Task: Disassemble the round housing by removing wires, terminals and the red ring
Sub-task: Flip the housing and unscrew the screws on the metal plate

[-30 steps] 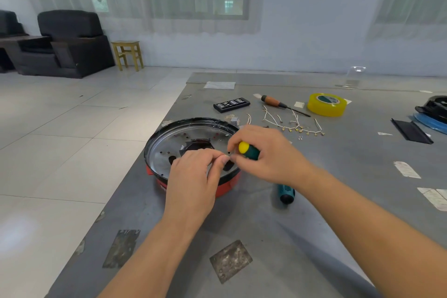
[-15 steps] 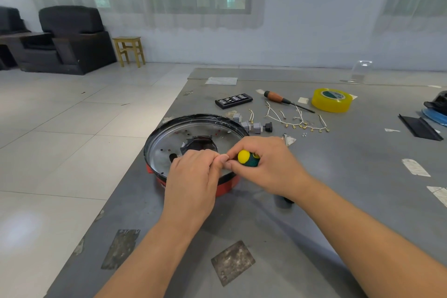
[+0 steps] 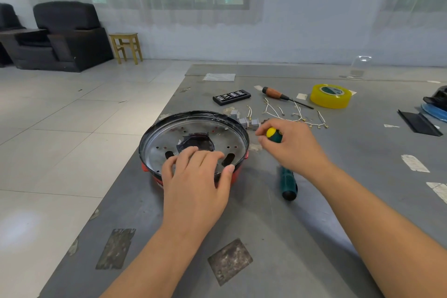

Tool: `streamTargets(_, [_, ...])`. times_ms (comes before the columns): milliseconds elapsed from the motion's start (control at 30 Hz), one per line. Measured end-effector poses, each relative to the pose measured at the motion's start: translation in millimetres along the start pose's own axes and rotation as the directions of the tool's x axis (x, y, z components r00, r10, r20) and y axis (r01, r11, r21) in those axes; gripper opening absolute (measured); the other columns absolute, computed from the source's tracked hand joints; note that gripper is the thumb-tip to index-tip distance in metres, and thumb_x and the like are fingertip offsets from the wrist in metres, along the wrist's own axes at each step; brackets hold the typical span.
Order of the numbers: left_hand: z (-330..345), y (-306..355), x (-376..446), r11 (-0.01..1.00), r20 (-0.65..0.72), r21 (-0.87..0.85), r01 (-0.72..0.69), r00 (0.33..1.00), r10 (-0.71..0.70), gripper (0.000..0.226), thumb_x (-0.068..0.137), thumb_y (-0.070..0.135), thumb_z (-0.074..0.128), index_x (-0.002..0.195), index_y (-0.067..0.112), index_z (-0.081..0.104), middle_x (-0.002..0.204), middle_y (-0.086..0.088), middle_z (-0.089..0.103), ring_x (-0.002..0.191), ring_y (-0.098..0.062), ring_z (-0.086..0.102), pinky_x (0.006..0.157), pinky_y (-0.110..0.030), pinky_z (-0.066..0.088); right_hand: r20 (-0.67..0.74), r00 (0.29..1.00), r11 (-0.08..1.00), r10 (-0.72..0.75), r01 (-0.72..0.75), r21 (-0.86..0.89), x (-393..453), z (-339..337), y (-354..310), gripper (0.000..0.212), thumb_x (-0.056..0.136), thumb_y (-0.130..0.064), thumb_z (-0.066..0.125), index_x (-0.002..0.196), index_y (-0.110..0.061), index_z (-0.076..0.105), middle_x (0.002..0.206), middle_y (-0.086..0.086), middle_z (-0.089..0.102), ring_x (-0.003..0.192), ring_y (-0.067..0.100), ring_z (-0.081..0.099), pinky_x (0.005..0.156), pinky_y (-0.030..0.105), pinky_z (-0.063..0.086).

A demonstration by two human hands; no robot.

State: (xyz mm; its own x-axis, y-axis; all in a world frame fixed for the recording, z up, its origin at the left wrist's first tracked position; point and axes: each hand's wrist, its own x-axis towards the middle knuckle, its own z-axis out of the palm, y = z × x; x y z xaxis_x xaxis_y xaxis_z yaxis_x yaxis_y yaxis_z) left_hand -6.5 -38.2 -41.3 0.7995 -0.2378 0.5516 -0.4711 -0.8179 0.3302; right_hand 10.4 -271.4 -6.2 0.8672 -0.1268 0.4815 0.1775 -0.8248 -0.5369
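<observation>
- The right hand (image 3: 294,146), gripping the green-handled screwdriver with the yellow cap (image 3: 274,135), moved away from the left hand to the right of the round black-rimmed metal housing (image 3: 193,128), beside the small grey terminal blocks (image 3: 249,123).
- The left hand (image 3: 197,185) released its pinch; its fingers spread and rested over the housing's near rim.
- The hands, previously touching, were apart.
</observation>
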Motion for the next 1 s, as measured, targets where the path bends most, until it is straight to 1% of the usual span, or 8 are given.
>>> streamTargets(100, [2.1,3.5,0.1,0.999,0.034,0.039,0.028,0.999,-0.030,0.036,0.096,0.054,0.049,0.116,0.035,0.072,0.118,0.015,0.071,0.133,-0.020,0.051,0.109,-0.045,0.028,-0.019,0.985,0.976,0.170,-0.171,-0.138,11.8,-3.7,27.7,0.007,0.086,-0.028,0.069,0.090,-0.032,0.073,0.086,-0.008,0.069,0.083,0.014,0.063,0.073,0.033,0.056])
streamTargets(233, [3.2,3.1,1.1,0.995,0.077,0.103,0.017,0.997,-0.025,0.038,0.096,0.059,0.046,0.114,0.038,0.072,0.118,0.018,0.072,0.136,-0.022,0.048,0.109,-0.046,0.024,0.064,0.923,0.894,0.380,-0.349,-0.281,28.7,-10.5,65.4,0.008,0.084,-0.027,0.066,0.090,-0.030,0.072,0.097,0.002,0.070,0.090,0.025,0.064,0.080,0.042,0.059])
streamTargets(367, [2.5,2.7,0.4,0.994,0.093,0.102,0.028,0.995,-0.038,0.038,0.096,0.059,0.045,0.110,0.038,0.074,0.116,0.019,0.072,0.137,-0.023,0.047,0.111,-0.047,0.024,0.064,0.841,0.813,0.538,-0.497,-0.302,45.9,-21.5,96.4,0.003,0.084,-0.025,0.068,0.086,-0.027,0.070,0.097,0.009,0.068,0.089,0.030,0.065,0.077,0.043,0.061])
streamTargets(467, [2.1,3.8,-0.1,0.995,0.097,0.096,0.029,0.995,-0.038,0.038,0.096,0.059,0.046,0.108,0.037,0.075,0.114,0.019,0.073,0.137,-0.024,0.047,0.111,-0.048,0.024,0.054,0.764,0.745,0.643,-0.608,-0.272,55.7,-29.4,115.0,0.007,0.083,-0.020,0.068,0.089,-0.019,0.070,0.077,0.011,0.073,0.074,0.027,0.070,0.067,0.038,0.063])
streamTargets(533, [1.6,3.8,-0.1,0.995,0.098,0.090,0.031,0.994,-0.040,0.037,0.096,0.058,0.048,0.107,0.036,0.076,0.113,0.019,0.073,0.137,-0.024,0.048,0.110,-0.048,0.025,0.040,0.727,0.711,0.686,-0.657,-0.250,61.1,-31.6,124.2,0.010,0.081,-0.015,0.065,0.088,-0.012,0.072,0.059,0.007,0.072,0.061,0.024,0.066,0.056,0.031,0.057])
streamTargets(567, [1.5,3.4,-0.1,0.995,0.098,0.089,0.031,0.994,-0.040,0.037,0.096,0.058,0.048,0.107,0.036,0.076,0.113,0.019,0.073,0.137,-0.025,0.048,0.110,-0.048,0.025,0.033,0.712,0.697,0.701,-0.675,-0.243,63.7,-32.0,127.5,0.011,0.080,-0.013,0.064,0.086,-0.011,0.072,0.056,0.007,0.071,0.059,0.023,0.064,0.052,0.029,0.054])
streamTargets(767, [2.3,2.5,1.1,0.995,0.104,0.092,0.024,0.994,-0.034,0.035,0.094,0.058,0.051,0.107,0.037,0.076,0.112,0.019,0.073,0.137,-0.024,0.048,0.110,-0.049,0.027,0.002,0.661,0.652,0.750,-0.740,-0.166,72.9,-31.6,142.3,0.005,0.082,-0.016,0.070,0.086,-0.018,0.073,0.067,0.012,0.072,0.061,0.024,0.064,0.047,0.026,0.048])
streamTargets(1000, [3.1,1.6,0.4,0.994,0.098,0.108,0.014,0.995,-0.025,0.031,0.091,0.054,0.056,0.106,0.037,0.077,0.112,0.018,0.073,0.135,-0.026,0.050,0.108,-0.051,0.029,-0.032,0.668,0.657,0.744,-0.738,-0.153,74.2,-26.1,150.0,0.001,0.085,-0.023,0.075,0.084,-0.022,0.075,0.066,0.007,0.070,0.055,0.018,0.060,0.044,0.024,0.044])
